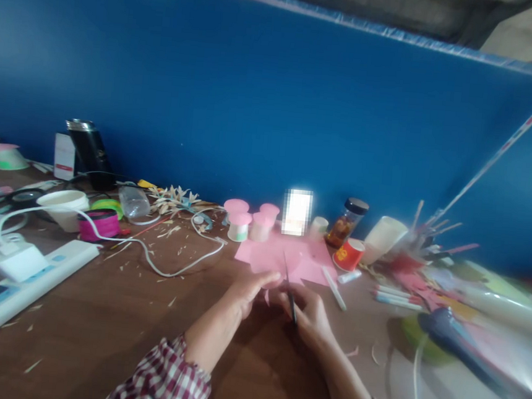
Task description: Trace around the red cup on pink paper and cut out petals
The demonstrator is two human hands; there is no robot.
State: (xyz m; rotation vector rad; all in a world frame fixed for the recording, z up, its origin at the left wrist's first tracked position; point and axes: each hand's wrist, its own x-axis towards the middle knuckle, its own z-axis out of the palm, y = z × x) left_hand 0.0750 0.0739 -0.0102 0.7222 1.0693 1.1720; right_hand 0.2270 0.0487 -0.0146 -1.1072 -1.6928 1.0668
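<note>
My left hand [249, 290] pinches a small piece of pink paper [267, 295] near the middle of the brown table [110, 329]. My right hand [308, 315] is closed around a pair of dark scissors [289, 285], whose blades point up and away from me, right next to the pink scrap. Both hands meet just in front of larger pink paper sheets [284, 257] lying flat on the table. My sleeves are red-and-white plaid.
A white power strip [16, 283] with a white cable [167, 265] lies at left. Pink-lidded cups [245, 219], a jar [346, 222], a red paper cup [349, 254], markers [392, 295], a glue gun [458, 340] and paper scraps crowd the table. A blue wall [274, 101] stands behind.
</note>
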